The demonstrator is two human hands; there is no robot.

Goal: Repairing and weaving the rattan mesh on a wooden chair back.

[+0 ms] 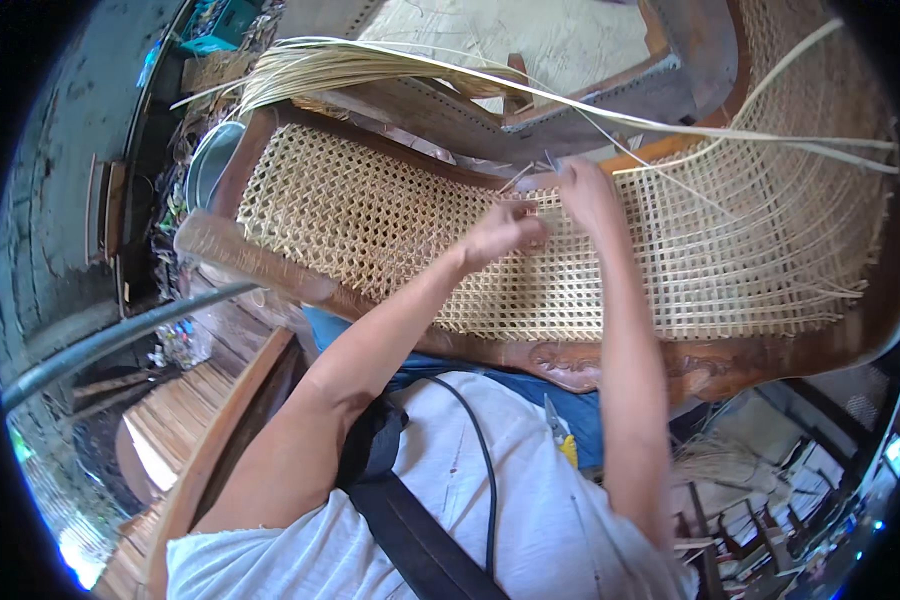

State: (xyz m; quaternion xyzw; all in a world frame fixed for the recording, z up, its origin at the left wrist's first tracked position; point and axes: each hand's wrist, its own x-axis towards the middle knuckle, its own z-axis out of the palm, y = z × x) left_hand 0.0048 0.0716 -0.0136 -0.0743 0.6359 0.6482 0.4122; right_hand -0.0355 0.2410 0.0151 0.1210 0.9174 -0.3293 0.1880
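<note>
A long wooden furniture frame lies across my lap, its panel of woven cane (350, 205) facing up. My left hand (508, 230) is over the middle of the weave, fingers curled and slightly blurred; whatever they pinch is too small to make out. Just right of it, my right hand (588, 195) is closed at the panel's far edge. A thin bluish tip (551, 160) sticks out of its fingers; its kind is hidden by the grip. Loose cane strands (670, 126) run over the panel's far side and right end.
A bundle of cane strands (330, 72) lies at the back left. Another wooden frame (610, 112) stands behind the panel. Yellow-handled snips (567, 445) rest at my lap. A metal pipe (130, 330) and slatted wood (185, 410) are at the left.
</note>
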